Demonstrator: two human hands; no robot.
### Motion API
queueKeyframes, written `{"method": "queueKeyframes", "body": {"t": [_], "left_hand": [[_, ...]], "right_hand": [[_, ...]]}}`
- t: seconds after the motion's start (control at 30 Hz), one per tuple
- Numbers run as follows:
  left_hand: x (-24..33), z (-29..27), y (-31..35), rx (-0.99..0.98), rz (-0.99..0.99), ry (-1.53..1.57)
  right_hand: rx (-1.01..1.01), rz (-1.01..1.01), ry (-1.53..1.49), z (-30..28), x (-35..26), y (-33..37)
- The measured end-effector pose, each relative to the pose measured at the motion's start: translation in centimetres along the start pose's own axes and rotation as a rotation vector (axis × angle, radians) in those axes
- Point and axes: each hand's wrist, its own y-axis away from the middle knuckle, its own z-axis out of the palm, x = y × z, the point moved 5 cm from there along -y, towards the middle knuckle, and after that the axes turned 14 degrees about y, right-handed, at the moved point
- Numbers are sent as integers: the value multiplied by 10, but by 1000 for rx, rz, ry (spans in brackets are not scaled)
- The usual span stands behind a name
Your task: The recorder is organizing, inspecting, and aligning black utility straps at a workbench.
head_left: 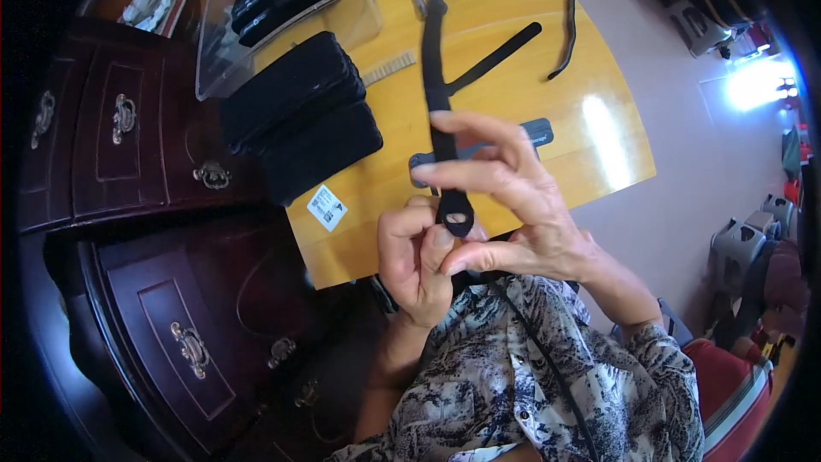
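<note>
A long black strap (434,60) runs from the far side of the yellow table toward me, and its near end has an oval slot. Just below that slot, my left hand (414,261) pinches the strap between thumb and bent fingers. My right hand (522,205) is spread around the same end from the right. Its thumb reaches in beside the left thumb, and its long fingers stretch across the strap without closing; whether they touch it I cannot tell. Behind the fingers lies a dark grey strap piece (537,132), partly covered by the hand.
Two folded black fabric bundles (299,94) lie at the table's left, near a clear plastic bin (374,0) holding more black bundles. A white label (327,208) sits at the near left edge. Black strips (568,38) lie to the right. Dark wooden drawers (120,120) stand leftward.
</note>
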Motion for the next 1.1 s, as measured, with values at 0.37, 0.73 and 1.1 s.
{"method": "queueKeyframes", "body": {"t": [0.37,0.73,1.1], "left_hand": [[-3,-16,-4,104,77,-104],[-3,-7,2,-163,-51,-186],[-6,-8,-19,-101,-441,318]], "right_hand": [[-25,42,-43,16,-1,6],[154,469,-354,-10,30,-21],[91,-97,196,-9,-14,-13]]}}
